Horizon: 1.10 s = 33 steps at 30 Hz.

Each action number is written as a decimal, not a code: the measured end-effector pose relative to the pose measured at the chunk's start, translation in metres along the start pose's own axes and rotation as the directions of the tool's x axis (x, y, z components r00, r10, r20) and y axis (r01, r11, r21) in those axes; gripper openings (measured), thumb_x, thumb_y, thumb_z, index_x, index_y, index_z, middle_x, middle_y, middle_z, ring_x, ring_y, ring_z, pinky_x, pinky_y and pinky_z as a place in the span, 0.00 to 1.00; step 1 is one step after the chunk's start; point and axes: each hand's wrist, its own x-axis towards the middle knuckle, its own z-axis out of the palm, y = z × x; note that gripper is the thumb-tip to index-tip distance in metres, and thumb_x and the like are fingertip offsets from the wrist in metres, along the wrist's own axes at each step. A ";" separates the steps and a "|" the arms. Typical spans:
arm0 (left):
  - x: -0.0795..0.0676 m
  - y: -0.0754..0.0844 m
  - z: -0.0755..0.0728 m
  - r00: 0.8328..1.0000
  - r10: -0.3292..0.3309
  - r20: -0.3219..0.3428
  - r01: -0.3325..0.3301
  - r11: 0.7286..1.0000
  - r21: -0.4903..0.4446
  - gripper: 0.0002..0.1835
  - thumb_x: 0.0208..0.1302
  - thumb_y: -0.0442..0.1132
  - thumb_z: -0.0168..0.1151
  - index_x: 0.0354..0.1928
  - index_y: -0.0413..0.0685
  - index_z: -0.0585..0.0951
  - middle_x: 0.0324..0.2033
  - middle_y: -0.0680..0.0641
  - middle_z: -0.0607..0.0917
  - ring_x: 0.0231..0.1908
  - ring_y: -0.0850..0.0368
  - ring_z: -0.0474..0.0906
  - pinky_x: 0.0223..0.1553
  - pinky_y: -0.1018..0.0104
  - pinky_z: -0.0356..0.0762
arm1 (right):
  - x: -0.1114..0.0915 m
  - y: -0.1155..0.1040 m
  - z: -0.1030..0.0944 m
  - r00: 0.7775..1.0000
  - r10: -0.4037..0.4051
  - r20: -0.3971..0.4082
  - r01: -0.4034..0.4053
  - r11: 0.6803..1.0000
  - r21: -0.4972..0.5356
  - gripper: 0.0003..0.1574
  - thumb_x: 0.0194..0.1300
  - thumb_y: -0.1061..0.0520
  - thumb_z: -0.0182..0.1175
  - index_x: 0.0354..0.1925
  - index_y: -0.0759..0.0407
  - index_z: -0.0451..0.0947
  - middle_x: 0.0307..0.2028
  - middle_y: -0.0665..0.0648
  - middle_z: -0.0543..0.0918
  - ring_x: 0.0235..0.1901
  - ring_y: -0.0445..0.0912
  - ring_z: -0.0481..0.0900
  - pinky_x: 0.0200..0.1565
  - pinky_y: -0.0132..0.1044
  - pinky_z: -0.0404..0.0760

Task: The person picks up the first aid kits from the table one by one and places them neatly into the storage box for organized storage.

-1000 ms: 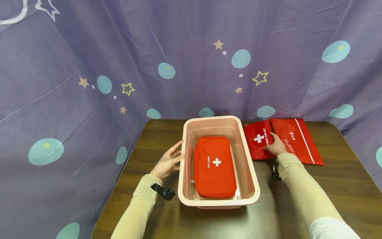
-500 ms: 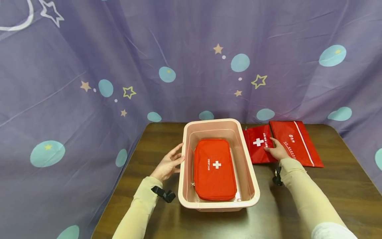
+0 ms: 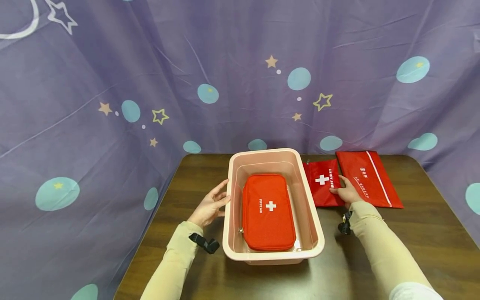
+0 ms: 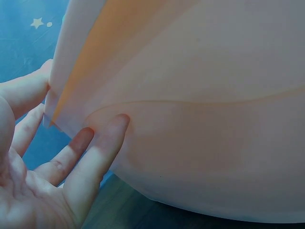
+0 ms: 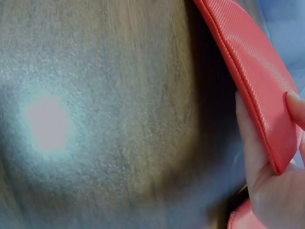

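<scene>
Head view first; where is the red pouch [image 3: 320,194] to be found, and is it held?

Just left of and beyond the right hand [image 3: 348,193], between it and the pale pink tub [image 3: 273,255]; the pouch is pinched at its near right edge, the thumb and fingers being parted only by its thickness; a flat red bag [image 3: 369,179] is seen just past the same hand, to its right.

And the left hand [image 3: 208,208]?

Its fingers are spread and lightly bent; the tub's rim and outer wall, to its right, are touched by the fingertips; nothing is seen to be gripped there.

How might the pouch be expected to handle?

As light and soft, judging by its fabric; some sag should be allowed for if it is held by one corner; its textured face is not likely to be slippery; the contents are hidden, so fragility cannot be told.

Where should hold be taken?

By the seamed edge nearest the right hand, well in from the corner; twisting should thus be limited.
</scene>
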 end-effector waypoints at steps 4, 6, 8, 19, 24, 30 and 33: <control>0.001 0.000 0.000 1.000 -0.005 0.001 0.005 1.000 -0.005 0.37 0.68 0.30 0.52 0.74 0.51 0.49 0.48 0.49 0.73 0.42 0.57 0.77 0.38 0.56 0.81 | -0.004 -0.001 0.000 1.000 0.002 0.029 -0.003 1.000 0.031 0.53 0.62 0.68 0.54 0.74 0.60 0.33 0.70 0.74 0.46 0.61 0.63 0.56 0.61 0.47 0.61; 0.001 -0.001 -0.001 1.000 -0.006 -0.003 0.006 1.000 -0.004 0.37 0.68 0.30 0.52 0.74 0.51 0.49 0.50 0.47 0.73 0.43 0.57 0.77 0.38 0.55 0.81 | -0.005 -0.001 0.000 0.999 0.004 0.044 -0.006 0.999 0.043 0.54 0.62 0.68 0.55 0.74 0.59 0.33 0.70 0.74 0.45 0.61 0.63 0.56 0.60 0.45 0.62; 0.001 -0.001 -0.001 1.000 -0.006 -0.003 0.006 1.000 0.000 0.36 0.69 0.30 0.51 0.74 0.52 0.49 0.52 0.45 0.72 0.43 0.56 0.77 0.39 0.55 0.80 | -0.006 0.000 -0.001 0.999 0.008 0.054 -0.010 0.999 0.043 0.54 0.63 0.67 0.55 0.74 0.59 0.32 0.70 0.74 0.44 0.60 0.62 0.57 0.57 0.42 0.65; 0.002 -0.001 -0.001 1.000 -0.004 0.012 0.004 1.000 0.017 0.36 0.69 0.31 0.51 0.74 0.53 0.48 0.60 0.34 0.65 0.46 0.54 0.76 0.41 0.53 0.80 | -0.008 -0.002 -0.001 0.997 0.014 0.075 -0.029 0.978 0.204 0.54 0.64 0.66 0.55 0.74 0.51 0.32 0.68 0.70 0.46 0.53 0.52 0.63 0.36 0.24 0.72; 0.001 0.001 0.001 1.000 -0.012 0.010 0.011 1.000 0.012 0.37 0.69 0.30 0.51 0.75 0.53 0.48 0.60 0.35 0.65 0.45 0.56 0.76 0.41 0.54 0.80 | -0.011 -0.007 -0.004 0.997 0.000 0.074 -0.018 0.972 0.236 0.54 0.64 0.67 0.55 0.74 0.52 0.31 0.69 0.69 0.44 0.49 0.47 0.65 0.36 0.23 0.74; 0.001 0.002 0.001 1.000 -0.011 0.010 0.011 1.000 0.009 0.37 0.69 0.30 0.51 0.74 0.52 0.48 0.58 0.36 0.66 0.45 0.55 0.76 0.40 0.54 0.80 | -0.016 -0.011 -0.009 0.997 0.014 0.081 -0.033 0.968 0.249 0.55 0.65 0.66 0.55 0.74 0.50 0.31 0.66 0.69 0.48 0.43 0.42 0.67 0.35 0.25 0.76; 0.002 0.002 0.000 1.000 -0.012 0.009 0.012 1.000 0.010 0.36 0.69 0.30 0.51 0.74 0.53 0.49 0.57 0.37 0.67 0.45 0.56 0.77 0.40 0.55 0.80 | -0.018 -0.013 -0.011 0.995 0.026 0.100 -0.053 0.958 0.281 0.55 0.65 0.67 0.55 0.74 0.49 0.30 0.64 0.67 0.49 0.39 0.39 0.68 0.34 0.27 0.77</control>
